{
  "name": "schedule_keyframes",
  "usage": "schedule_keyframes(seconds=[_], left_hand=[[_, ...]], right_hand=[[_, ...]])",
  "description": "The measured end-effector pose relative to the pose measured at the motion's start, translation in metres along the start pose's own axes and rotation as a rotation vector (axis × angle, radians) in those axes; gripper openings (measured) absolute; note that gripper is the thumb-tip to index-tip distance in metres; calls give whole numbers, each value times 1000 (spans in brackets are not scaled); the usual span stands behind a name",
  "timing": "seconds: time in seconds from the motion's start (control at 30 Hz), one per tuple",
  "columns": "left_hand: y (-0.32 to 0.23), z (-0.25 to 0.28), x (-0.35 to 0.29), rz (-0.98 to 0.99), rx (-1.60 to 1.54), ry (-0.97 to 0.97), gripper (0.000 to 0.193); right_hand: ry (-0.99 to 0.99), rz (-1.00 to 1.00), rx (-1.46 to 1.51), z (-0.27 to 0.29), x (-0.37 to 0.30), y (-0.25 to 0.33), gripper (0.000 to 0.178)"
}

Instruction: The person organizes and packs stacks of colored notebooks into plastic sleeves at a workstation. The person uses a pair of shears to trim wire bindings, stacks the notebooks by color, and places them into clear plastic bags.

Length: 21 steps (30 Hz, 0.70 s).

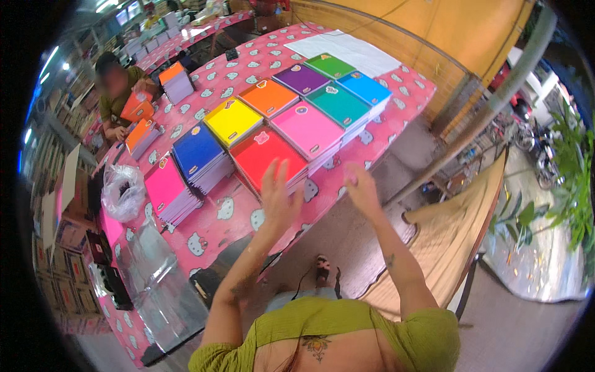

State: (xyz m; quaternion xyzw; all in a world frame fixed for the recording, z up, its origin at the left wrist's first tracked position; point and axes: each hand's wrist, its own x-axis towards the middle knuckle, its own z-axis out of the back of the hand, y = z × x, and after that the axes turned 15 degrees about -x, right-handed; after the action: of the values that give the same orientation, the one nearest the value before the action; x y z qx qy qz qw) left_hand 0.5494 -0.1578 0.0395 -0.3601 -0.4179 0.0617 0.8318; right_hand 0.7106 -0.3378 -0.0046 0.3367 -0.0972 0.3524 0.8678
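Note:
My left hand (279, 197) is raised at the near edge of a red spiral notebook (263, 156), fingers stretched and thumb apart, with nothing seen in it. To its right, past the table's edge, my right hand (362, 189) is in the air; its fingers are smeared and their grip is unclear. The red notebook tops one of several stacks set close together. Beside it are a pink notebook (310, 129), a yellow one (232, 121) and a blue one (197, 150). Behind stand orange (268, 97), purple (300, 79) and teal (338, 102) ones.
A pink patterned cloth (223, 214) covers the table. Left lie a magenta notebook stack (164, 189), a clear plastic bag (123, 191) and plastic sheeting (155, 279). A co-worker (127, 93) holds an orange notebook (137, 106) across the table. A metal pole (477, 118) slants at the right.

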Motion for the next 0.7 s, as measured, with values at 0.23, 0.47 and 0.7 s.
schedule_keyframes(seconds=[0.23,0.47,0.7], left_hand=[[30,-195,128,-146,231,265,78],[55,-243,152,-29,460,559,46],[0,-142,241,67,-219,-136,27]], right_hand=[[-188,150,-521,-16,217,-170,67],[-52,179,-729,-10,245,-222,42],[-292,-153,-52,61,266,-226,31]])
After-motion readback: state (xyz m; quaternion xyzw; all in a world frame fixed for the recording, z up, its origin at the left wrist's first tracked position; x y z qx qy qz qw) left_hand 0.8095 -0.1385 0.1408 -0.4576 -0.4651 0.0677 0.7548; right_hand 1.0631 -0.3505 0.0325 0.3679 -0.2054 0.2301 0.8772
